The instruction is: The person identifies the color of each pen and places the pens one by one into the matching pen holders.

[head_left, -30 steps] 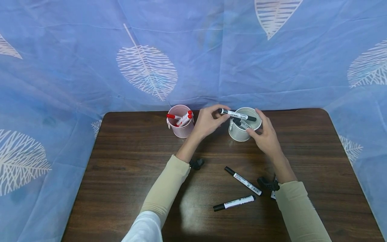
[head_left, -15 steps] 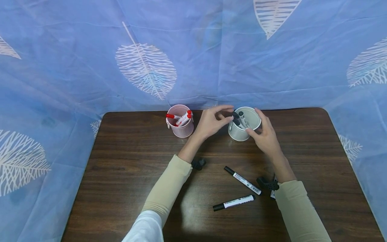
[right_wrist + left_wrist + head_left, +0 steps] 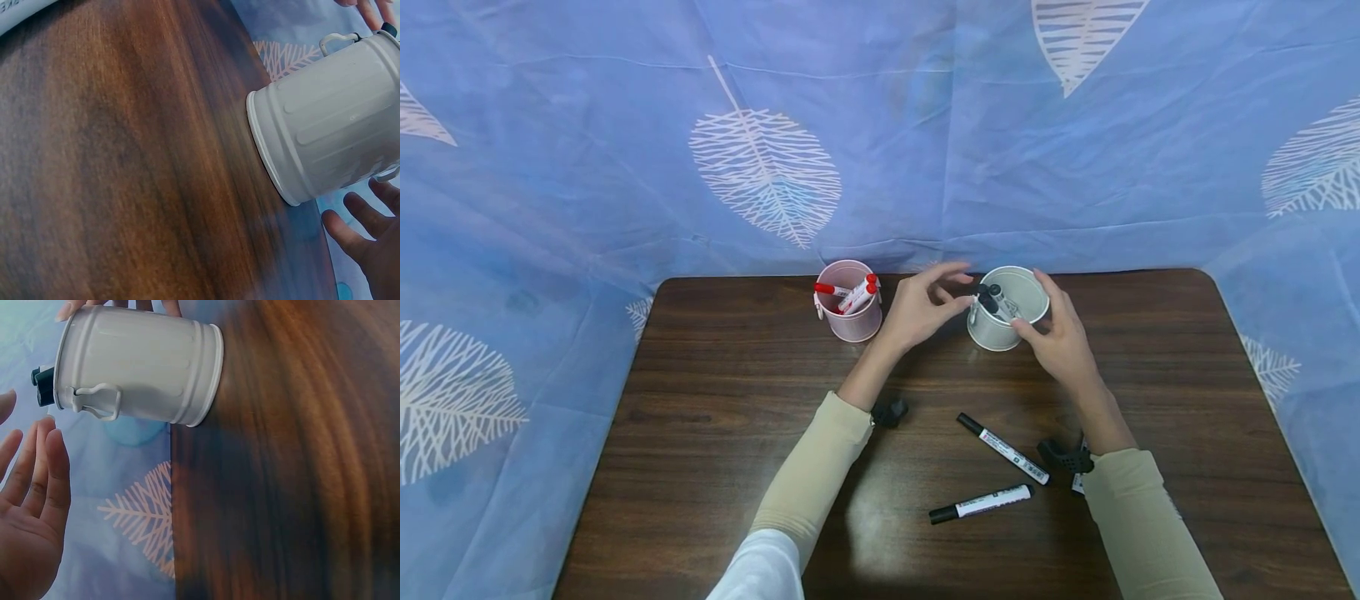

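Observation:
A white metal bucket [image 3: 998, 335] stands at the back of the dark wooden table [image 3: 715, 392] with black markers [image 3: 992, 298] upright inside it. My right hand [image 3: 1056, 333] curves round its right side, thumb on the front wall. My left hand [image 3: 925, 304] hovers just left of the rim with its fingers spread, holding nothing. The left wrist view shows the bucket [image 3: 137, 369] close up, marker caps [image 3: 42, 384] poking out and my left hand [image 3: 28, 506] open beside it. The right wrist view shows the bucket [image 3: 331, 119] and my right hand [image 3: 369, 240] beneath it.
A pink bucket [image 3: 850, 323] holding red markers [image 3: 854, 293] stands left of the white one. Two black markers [image 3: 1003, 448] [image 3: 979, 503] lie loose on the table near my right forearm. Blue leaf-print cloth [image 3: 775, 167] hangs behind and around the table.
The black marker that my left hand held over the white bucket now stands inside it. The left hand has let go and opened. The right hand stays on the bucket.

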{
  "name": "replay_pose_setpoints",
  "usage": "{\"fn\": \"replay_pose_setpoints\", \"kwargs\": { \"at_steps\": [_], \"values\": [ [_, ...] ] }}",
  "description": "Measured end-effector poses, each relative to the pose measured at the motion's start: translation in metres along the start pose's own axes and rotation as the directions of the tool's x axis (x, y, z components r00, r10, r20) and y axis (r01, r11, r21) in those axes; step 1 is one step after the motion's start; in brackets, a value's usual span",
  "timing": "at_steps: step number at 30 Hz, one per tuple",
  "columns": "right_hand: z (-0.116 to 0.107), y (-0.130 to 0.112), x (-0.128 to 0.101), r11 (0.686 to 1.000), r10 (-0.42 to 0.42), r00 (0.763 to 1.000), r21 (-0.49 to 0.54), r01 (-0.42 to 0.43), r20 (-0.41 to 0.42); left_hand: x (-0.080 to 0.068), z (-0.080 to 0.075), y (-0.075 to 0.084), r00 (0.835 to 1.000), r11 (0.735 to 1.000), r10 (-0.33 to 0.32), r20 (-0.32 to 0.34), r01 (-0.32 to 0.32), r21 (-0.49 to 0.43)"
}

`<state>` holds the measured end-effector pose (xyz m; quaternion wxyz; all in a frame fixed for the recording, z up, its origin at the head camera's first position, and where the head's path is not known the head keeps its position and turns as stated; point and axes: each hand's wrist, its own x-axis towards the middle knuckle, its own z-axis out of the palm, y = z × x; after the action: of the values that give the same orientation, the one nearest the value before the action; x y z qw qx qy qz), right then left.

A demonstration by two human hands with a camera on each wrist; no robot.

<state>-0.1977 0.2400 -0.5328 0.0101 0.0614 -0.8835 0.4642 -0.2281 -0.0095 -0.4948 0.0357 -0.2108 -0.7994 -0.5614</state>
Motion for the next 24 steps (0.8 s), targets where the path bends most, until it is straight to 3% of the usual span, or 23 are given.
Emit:
{"fn": "replay_pose_setpoints", "kwargs": {
  "at_steps": [24],
  "values": [
    [0.000, 0.001, 0.001, 1.000, 0.000, 1.000, 0.005, 0.000, -0.001, -0.048, -0.001, -0.016, 0.999, 0.998, -0.034, 0.017, 0.035, -0.043]
  ]
}}
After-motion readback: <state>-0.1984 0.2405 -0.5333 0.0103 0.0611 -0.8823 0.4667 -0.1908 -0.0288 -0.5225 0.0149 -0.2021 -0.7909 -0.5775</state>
